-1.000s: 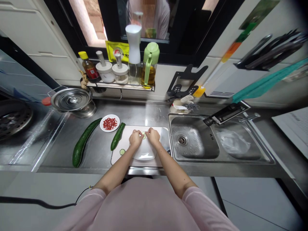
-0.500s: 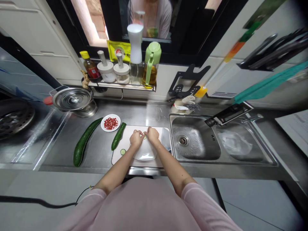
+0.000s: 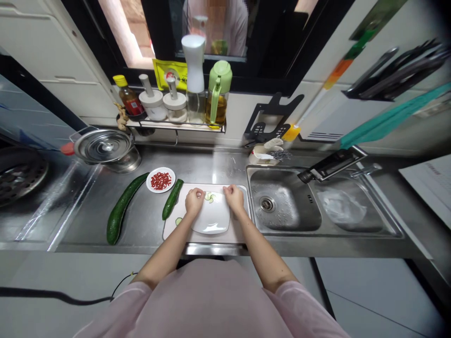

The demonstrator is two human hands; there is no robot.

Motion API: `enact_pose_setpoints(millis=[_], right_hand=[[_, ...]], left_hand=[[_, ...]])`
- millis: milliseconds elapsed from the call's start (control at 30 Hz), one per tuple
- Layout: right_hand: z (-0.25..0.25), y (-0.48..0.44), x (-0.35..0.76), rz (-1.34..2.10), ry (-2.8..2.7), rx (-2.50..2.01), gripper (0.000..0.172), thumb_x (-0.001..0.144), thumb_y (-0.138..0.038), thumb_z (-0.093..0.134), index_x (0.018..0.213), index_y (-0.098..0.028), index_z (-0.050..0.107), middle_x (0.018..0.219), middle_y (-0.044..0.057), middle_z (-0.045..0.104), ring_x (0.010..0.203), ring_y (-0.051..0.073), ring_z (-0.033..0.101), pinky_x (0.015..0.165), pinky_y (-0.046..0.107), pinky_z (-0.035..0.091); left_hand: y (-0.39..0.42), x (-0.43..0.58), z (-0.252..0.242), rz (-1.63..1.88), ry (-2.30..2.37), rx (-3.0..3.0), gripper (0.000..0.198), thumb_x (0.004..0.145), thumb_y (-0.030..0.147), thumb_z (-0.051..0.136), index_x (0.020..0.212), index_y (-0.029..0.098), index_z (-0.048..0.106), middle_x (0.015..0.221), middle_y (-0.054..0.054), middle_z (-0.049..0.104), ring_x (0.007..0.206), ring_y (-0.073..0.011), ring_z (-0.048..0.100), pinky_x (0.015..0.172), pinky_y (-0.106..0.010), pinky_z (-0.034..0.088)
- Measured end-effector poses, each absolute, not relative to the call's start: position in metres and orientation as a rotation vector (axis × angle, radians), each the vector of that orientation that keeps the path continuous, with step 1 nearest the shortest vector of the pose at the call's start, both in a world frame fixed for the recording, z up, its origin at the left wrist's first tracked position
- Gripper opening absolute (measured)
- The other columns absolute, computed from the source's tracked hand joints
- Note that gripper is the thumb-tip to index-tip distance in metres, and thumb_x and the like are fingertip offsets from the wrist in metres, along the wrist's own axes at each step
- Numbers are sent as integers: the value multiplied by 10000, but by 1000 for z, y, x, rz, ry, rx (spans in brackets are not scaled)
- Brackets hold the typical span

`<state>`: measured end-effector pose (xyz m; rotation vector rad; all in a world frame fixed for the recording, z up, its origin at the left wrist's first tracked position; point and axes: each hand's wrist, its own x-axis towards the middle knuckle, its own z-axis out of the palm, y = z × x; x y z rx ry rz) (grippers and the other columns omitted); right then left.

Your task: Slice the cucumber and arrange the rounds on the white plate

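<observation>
A white square plate (image 3: 213,219) lies on a white cutting board (image 3: 171,227) in front of me. Several thin cucumber slices (image 3: 210,196) sit at the plate's far edge. My left hand (image 3: 194,201) is curled at the plate's far left corner, and my right hand (image 3: 234,197) is curled at its far right corner. Both touch the rim. One loose slice (image 3: 178,220) lies on the board by my left wrist. A short cucumber piece (image 3: 172,199) rests along the board's left edge.
A long whole cucumber (image 3: 123,207) and a small dish of red berries (image 3: 161,180) lie left of the board. A lidded steel pot (image 3: 104,146) stands far left, a condiment rack (image 3: 176,105) at the back, and a steel sink (image 3: 287,206) to the right.
Both hands were together over the cucumber slices at the plate's far edge. They have moved apart to the plate's two far corners, leaving the slices uncovered.
</observation>
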<state>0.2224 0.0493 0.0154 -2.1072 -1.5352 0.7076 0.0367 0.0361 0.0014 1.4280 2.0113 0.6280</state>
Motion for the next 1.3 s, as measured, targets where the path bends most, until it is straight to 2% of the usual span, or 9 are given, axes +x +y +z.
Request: enact_pose_setpoints(millis=[233,400,600,1000,1300], right_hand=[[19,20,244,641,-1361,-1957,347,831,-521,466,762,-197,569,612,-29,518,585,135,471,609,233,343],[22,-1,248,658,-1320,-1890,340,816,-524,470,736,-202,542,562,-52,451,557,126,425,587,230,338],[22,-25,250,654,-1311,-1857,344,815,-524,470,734,-198,544,581,-49,454,572,121,429,579,223,341],[19,-47,248,669,-1314,-1831,315,799,-501,479,734,-199,543,567,-58,434,557,121,417,573,227,333],[28,-50,235,699,-1332,-1826,316,797,-502,476,732,-199,532,566,-49,448,564,124,431,577,230,343]], left_hand=[[20,22,4,1001,2039,1226,246,834,396,523,910,210,664,732,2,610,685,-135,561,687,-235,442],[0,17,9,1137,2020,1141,256,822,392,534,908,187,662,672,6,573,628,-126,534,646,-226,443],[-28,1,13,1215,2010,1115,287,825,415,525,906,170,651,641,13,540,599,-120,511,612,-217,442],[-84,-50,-5,1131,2115,1096,232,809,413,537,851,211,642,602,32,540,566,-116,519,610,-216,429],[-96,-65,-10,880,2200,1279,212,834,370,517,867,219,662,723,-4,627,685,-145,576,686,-236,436]])
